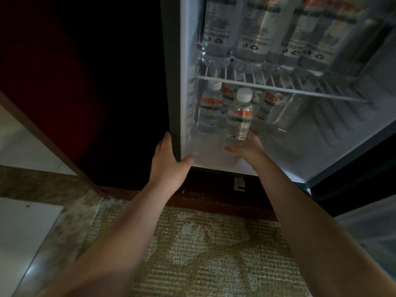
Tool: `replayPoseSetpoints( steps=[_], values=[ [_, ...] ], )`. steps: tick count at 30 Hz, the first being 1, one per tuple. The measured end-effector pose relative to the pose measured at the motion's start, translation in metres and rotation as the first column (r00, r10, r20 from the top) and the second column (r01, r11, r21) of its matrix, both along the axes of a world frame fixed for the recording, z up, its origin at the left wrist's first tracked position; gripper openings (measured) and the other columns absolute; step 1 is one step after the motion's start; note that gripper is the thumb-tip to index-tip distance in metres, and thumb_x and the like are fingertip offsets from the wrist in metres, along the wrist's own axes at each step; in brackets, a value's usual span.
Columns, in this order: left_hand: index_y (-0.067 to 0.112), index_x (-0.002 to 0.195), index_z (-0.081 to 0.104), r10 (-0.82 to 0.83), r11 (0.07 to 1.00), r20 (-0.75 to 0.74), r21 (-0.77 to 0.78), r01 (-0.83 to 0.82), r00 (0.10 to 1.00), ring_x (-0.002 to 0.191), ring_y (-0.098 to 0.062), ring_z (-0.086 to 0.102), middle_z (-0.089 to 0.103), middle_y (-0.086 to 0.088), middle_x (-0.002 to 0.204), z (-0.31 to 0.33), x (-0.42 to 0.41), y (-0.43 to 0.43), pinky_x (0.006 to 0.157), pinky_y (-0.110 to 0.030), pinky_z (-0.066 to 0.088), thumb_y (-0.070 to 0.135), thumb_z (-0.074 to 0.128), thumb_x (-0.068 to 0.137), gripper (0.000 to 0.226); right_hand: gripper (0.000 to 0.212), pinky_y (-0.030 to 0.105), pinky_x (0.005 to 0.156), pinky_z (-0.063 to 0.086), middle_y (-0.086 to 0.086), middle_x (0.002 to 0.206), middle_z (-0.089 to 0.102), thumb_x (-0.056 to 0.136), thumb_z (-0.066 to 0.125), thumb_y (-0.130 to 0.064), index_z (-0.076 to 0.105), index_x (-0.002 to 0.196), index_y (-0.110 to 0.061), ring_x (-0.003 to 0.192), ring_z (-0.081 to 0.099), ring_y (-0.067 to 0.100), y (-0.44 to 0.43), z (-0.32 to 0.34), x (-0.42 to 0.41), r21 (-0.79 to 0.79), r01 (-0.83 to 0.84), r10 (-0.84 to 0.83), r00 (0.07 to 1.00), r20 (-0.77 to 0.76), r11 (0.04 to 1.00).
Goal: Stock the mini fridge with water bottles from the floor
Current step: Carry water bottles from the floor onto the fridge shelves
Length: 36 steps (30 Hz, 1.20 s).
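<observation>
The mini fridge [184, 103] stands open, lit inside. My right hand [249, 148] grips the base of a small water bottle [240, 116] with a white cap and orange label, upright just inside the lower compartment near the front. Behind it stand several small bottles [209, 110]. Several larger bottles [252, 37] fill the wire shelf [278, 87] above. My left hand [169, 161] clasps the fridge's left front edge near the bottom corner.
The fridge door [364, 159] is swung open to the right. A dark cabinet [85, 82] surrounds the fridge. Patterned carpet [203, 243] lies below, with a marble strip and white tile [25, 228] to the left.
</observation>
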State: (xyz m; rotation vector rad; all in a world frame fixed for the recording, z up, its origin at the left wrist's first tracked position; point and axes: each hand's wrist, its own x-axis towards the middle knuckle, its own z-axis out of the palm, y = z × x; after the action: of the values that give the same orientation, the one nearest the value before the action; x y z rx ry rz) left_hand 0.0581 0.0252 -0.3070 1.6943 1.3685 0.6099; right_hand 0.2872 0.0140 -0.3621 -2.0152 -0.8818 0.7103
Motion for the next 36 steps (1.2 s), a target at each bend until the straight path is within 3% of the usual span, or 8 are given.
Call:
replayPoseSetpoints(
  steps=[8,12,19,22,26,28,31,36],
  values=[
    [0.033,0.151,0.006,0.008,1.0,0.082,-0.025,-0.006,0.997,0.138,-0.019,0.032,0.024,0.004,0.155,-0.014,0.007,0.01,0.091,-0.022,0.032,0.032,0.069,0.083,0.093,0.075,0.018,0.079,0.041,0.007,0.13,0.056,0.074,0.08,-0.012,0.037,0.136,-0.011,0.119,0.054,0.025,0.02,0.014,-0.003,-0.01,0.033,-0.031,0.988,0.151,0.999],
    [0.035,0.151,0.004,0.007,1.0,0.088,-0.029,-0.005,0.996,0.135,-0.019,0.036,0.026,0.004,0.154,-0.013,0.007,0.006,0.089,-0.018,0.033,0.033,0.069,0.083,0.094,0.079,0.039,0.095,0.05,0.007,0.125,0.06,0.065,0.085,-0.018,0.044,0.132,-0.015,0.117,0.056,0.028,0.028,0.012,-0.01,-0.031,0.022,-0.016,0.98,0.198,0.999],
    [0.037,0.15,0.0,0.031,0.995,0.1,-0.093,-0.021,0.995,0.135,-0.02,0.038,0.023,0.003,0.156,-0.013,0.007,0.004,0.062,-0.008,0.031,0.029,0.068,0.082,0.097,0.062,0.037,0.091,0.051,0.007,0.117,0.064,0.069,0.081,-0.02,0.053,0.124,-0.013,0.109,0.061,0.026,0.032,0.013,-0.011,-0.099,0.003,0.012,0.989,0.146,0.995],
    [0.035,0.15,-0.001,0.001,0.993,0.045,-0.114,0.004,0.999,0.13,-0.019,0.04,0.024,0.002,0.155,-0.008,0.003,0.006,0.066,-0.011,0.034,0.035,0.066,0.084,0.095,0.068,0.041,0.094,0.051,0.004,0.122,0.063,0.067,0.081,-0.028,0.051,0.128,-0.019,0.111,0.061,0.024,0.027,0.014,-0.017,-0.059,0.08,-0.078,0.996,0.035,0.995],
    [0.028,0.152,0.003,-0.031,0.99,-0.018,-0.136,0.028,0.999,0.133,-0.025,0.038,0.024,-0.002,0.155,0.009,-0.004,0.005,0.101,-0.036,0.042,0.042,0.062,0.085,0.09,0.072,0.044,0.09,0.052,0.005,0.127,0.057,0.064,0.075,-0.039,0.051,0.129,-0.021,0.112,0.058,0.027,0.007,0.013,-0.03,0.052,0.265,-0.266,0.964,0.01,0.963],
    [0.018,0.15,0.017,-0.039,0.988,-0.117,-0.15,0.021,0.992,0.124,-0.024,0.047,0.039,-0.005,0.145,0.018,-0.007,0.001,0.089,-0.027,0.041,0.04,0.06,0.088,0.079,0.056,0.039,0.085,0.051,0.007,0.124,0.056,0.073,0.071,-0.028,0.054,0.125,-0.014,0.109,0.057,0.026,-0.007,0.014,-0.04,0.128,0.292,-0.296,0.955,0.016,0.948],
    [0.008,0.126,0.053,-0.162,0.974,-0.291,-0.2,0.106,0.943,0.086,-0.017,0.056,0.057,-0.005,0.106,0.034,-0.015,-0.01,0.067,-0.025,0.042,0.037,0.058,0.09,0.047,0.024,0.026,0.074,0.043,0.004,0.109,0.063,0.083,0.064,-0.016,0.063,0.108,-0.014,0.095,0.061,0.021,-0.027,0.022,-0.058,0.09,0.198,-0.2,0.98,0.016,0.976],
    [0.013,0.119,0.059,-0.366,0.915,-0.316,-0.292,0.278,0.875,0.097,-0.019,0.057,0.059,-0.004,0.109,0.074,-0.033,-0.032,0.069,-0.026,0.043,0.039,0.055,0.092,0.038,0.008,0.027,0.072,0.05,0.004,0.1,0.067,0.089,0.061,-0.025,0.06,0.096,-0.02,0.077,0.064,0.016,-0.06,0.07,-0.089,-0.2,-0.193,0.174,0.978,-0.112,0.96]
  ],
)
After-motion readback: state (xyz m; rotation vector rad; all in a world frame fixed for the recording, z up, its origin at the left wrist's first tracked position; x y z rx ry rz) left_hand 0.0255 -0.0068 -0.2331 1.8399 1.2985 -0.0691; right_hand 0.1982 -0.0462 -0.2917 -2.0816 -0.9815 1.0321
